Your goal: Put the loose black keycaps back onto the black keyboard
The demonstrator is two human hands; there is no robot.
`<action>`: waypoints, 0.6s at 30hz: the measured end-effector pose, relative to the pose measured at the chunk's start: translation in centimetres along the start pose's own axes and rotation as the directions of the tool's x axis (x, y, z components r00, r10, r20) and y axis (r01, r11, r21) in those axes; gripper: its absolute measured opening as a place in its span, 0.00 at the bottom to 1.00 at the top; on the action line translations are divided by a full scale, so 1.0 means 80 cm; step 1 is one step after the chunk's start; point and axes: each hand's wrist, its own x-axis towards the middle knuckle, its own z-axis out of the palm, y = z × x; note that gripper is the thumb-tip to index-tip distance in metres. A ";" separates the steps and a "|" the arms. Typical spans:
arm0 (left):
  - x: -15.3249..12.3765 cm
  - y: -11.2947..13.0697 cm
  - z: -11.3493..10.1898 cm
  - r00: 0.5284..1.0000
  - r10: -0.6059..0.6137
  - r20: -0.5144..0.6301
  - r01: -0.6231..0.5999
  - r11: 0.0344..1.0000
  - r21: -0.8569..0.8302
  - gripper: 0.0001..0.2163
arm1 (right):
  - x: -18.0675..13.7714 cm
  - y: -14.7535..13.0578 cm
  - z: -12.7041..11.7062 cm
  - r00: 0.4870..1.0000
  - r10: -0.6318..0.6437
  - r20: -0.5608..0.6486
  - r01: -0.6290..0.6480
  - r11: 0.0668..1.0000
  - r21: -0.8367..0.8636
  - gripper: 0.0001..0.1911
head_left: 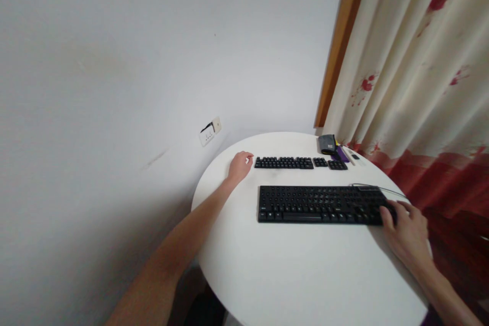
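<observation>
My left hand (240, 165) is at the left end of rows of loose black keycaps (284, 163). Its fingers are curled together; whatever they may hold is too small to name. Closer to me lies a black keyboard (305, 205). Keycaps show on its front row, while much of its upper part looks bare, with small studs. At its right end, my right hand (408, 230) is closed around the keyboard's dark corner, thumb in front and fingers behind. The exact contact there is partly hidden by the hand.
The round white table (305, 270) stands against a wall with a socket (207, 135). At the back right are a folded grey cloth item (327, 143), a purple thing (341, 154) and a pale slim object (349, 156). A cable (385, 189) runs behind the keyboard. A curtain (412, 86) hangs right.
</observation>
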 end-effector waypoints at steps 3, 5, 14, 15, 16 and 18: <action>-0.003 -0.018 0.018 0.999 0.042 0.025 -0.042 0.999 0.011 0.10 | 0.001 -0.001 -0.005 0.999 0.010 -0.043 -0.009 1.000 0.029 0.21; -0.007 -0.027 0.025 0.996 0.071 0.052 -0.072 0.997 0.007 0.10 | 0.004 -0.013 -0.014 0.996 0.037 -0.078 -0.034 0.999 0.035 0.19; -0.017 -0.024 0.041 0.984 0.133 0.123 -0.133 0.991 -0.001 0.13 | 0.070 -0.228 -0.001 0.935 -0.341 0.093 0.281 0.876 0.392 0.16; -0.018 -0.022 0.042 0.983 0.132 0.125 -0.133 0.991 0.006 0.13 | 0.077 -0.257 0.011 0.897 -0.394 0.202 0.279 0.857 0.432 0.17; -0.020 -0.020 0.042 0.983 0.131 0.126 -0.134 0.991 0.014 0.13 | 0.084 -0.285 0.024 0.848 -0.437 0.300 0.284 0.852 0.440 0.18; -0.024 -0.018 0.041 0.983 0.131 0.128 -0.136 0.990 0.027 0.14 | 0.095 -0.333 0.051 0.750 -0.485 0.450 0.324 0.862 0.390 0.20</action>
